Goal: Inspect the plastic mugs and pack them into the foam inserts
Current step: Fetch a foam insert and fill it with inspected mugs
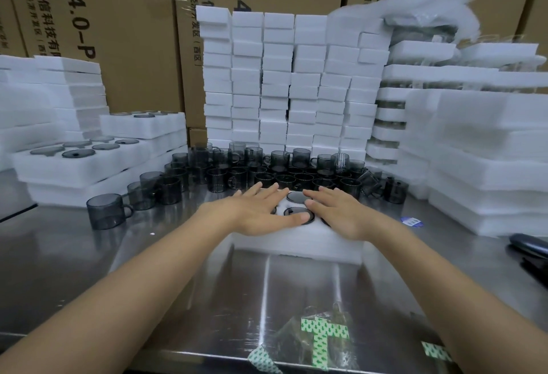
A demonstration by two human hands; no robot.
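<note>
Lays left hand (pixel 256 210) and right hand (pixel 339 214) flat across the top of the foam insert (pixel 296 244), fingers straight and spread, gripping nothing (probably to seat the load level in its pockets). Shows two packed mugs (pixel 298 213) between the hands as dark rounds sunk level with the foam. Keeps the insert on the steel table (pixel 166 258) just in front of the loose mugs (pixel 267 173), handy for filling, with filled inserts (pixel 80 163) stacked well apart at left.
</note>
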